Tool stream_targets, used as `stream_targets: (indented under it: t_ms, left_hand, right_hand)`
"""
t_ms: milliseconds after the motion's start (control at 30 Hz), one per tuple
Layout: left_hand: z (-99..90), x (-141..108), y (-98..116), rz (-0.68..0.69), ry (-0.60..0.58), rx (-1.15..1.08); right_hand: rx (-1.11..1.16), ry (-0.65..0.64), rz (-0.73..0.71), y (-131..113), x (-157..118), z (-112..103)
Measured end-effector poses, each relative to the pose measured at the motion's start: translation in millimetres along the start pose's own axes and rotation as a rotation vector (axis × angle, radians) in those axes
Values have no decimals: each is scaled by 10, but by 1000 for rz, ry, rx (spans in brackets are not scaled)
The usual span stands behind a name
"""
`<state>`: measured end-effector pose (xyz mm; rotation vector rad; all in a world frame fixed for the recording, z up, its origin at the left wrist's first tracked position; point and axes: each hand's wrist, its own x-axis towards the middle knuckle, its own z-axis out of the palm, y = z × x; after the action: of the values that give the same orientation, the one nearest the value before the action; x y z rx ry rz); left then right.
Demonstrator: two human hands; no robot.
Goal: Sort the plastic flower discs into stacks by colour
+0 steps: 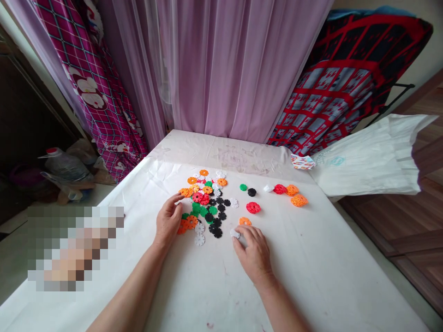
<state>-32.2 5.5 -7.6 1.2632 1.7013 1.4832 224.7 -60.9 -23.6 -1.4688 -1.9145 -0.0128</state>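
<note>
A white-covered table (214, 286) is spanning the lower centre of the frame. A mixed pile of coloured notched discs (196, 198) is lying mid-frame, while small single-colour groups (253, 208) are resting right of centre.

Outlying pieces (253, 208): green (243, 187) 1 | black (252, 192) 1 | red (280, 189) 2 | orange (299, 200) 3

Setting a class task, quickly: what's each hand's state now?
Left hand: open, loosely curled beside the disc pile.
Right hand: closed, holding a white disc.
</note>
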Motion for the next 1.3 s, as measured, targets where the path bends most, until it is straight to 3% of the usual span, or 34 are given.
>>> stream_targets:
  t_ms: [233, 400, 567, 733, 900, 1133, 1300]
  left_hand:
    - [13, -3, -59, 35, -13, 38]
    - [15, 0, -62, 40, -20, 46]
    - [2, -8, -37, 60, -12, 64]
    - [-2, -8, -43, 51, -34, 74]
    - [13, -1, -62, 32, -19, 59]
    - [-1, -6, -23, 32, -17, 57]
    - [-4, -11, -14, 35, -18, 55]
  right_hand:
    - [-62, 12, 65, 218, 56, -61]
    - [67, -9, 20, 333, 167, 25]
    - [57, 75, 63, 395, 187, 89]
    - [-27, 27, 21, 336, 168, 123]
    - [91, -72, -7, 265, 251, 163]
    - [170, -6, 1, 214, 270, 74]
    - [43, -148, -8, 106, 141, -24]
